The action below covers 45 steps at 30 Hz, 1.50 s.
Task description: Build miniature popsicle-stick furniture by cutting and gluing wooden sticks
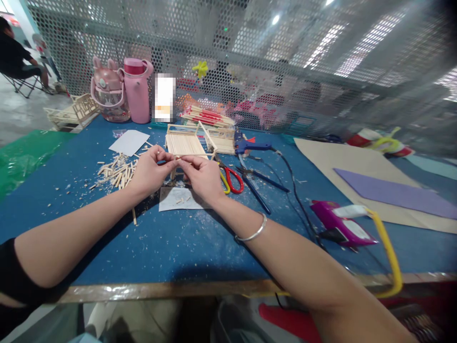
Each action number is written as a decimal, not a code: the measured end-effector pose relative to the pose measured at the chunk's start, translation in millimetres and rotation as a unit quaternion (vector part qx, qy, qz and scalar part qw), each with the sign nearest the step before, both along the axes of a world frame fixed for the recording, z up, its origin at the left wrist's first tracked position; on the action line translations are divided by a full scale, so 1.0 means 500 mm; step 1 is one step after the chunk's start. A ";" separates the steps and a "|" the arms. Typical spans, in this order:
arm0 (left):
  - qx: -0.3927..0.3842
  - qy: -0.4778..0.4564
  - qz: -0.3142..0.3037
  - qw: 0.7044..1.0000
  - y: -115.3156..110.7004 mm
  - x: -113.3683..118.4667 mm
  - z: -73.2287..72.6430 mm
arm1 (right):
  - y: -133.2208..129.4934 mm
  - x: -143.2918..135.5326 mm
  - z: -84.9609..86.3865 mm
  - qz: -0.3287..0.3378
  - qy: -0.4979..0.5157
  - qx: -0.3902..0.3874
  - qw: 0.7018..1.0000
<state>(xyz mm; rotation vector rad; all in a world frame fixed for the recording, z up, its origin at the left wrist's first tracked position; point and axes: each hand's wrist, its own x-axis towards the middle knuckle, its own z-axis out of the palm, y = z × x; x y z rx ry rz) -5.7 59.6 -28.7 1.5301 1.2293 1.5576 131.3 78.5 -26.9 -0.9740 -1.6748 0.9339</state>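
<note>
A small model (187, 145) built of thin wooden sticks, with a slatted flat part and raised rails, stands near the middle of the blue table. My left hand (153, 164) and my right hand (203, 177) meet at its near side, fingertips pinched together on its stick frame. My fingers hide the exact spot they grip. Cut stick pieces (123, 171) lie heaped by my left wrist. Below my hands is a white paper (171, 199) with a few bits on it. Scissors (233, 180) with red and yellow handles lie beside my right hand.
Right of the model are a blue glue gun (255, 146), pliers (259, 188) and a black cord. A purple device (341, 224) sits nearer the front edge. Pink bottles (138, 93) and a bundle of sticks (207, 116) stand before the perforated metal screen (250, 57).
</note>
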 end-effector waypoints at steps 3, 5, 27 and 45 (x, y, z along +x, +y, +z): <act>0.008 -0.008 0.006 1.000 -0.007 -0.006 0.010 | -0.006 -0.003 0.002 -0.016 0.029 -0.016 0.999; 0.004 -0.050 0.052 0.997 -0.020 -0.010 0.030 | -0.015 0.003 0.009 -0.025 0.028 0.000 0.999; -0.367 -0.307 -0.216 0.851 -0.105 0.028 0.053 | -0.019 0.069 0.067 0.178 -0.160 0.118 0.964; -0.328 -0.324 -0.212 0.862 -0.109 0.027 0.045 | -0.029 0.067 0.043 0.088 -0.196 0.379 0.900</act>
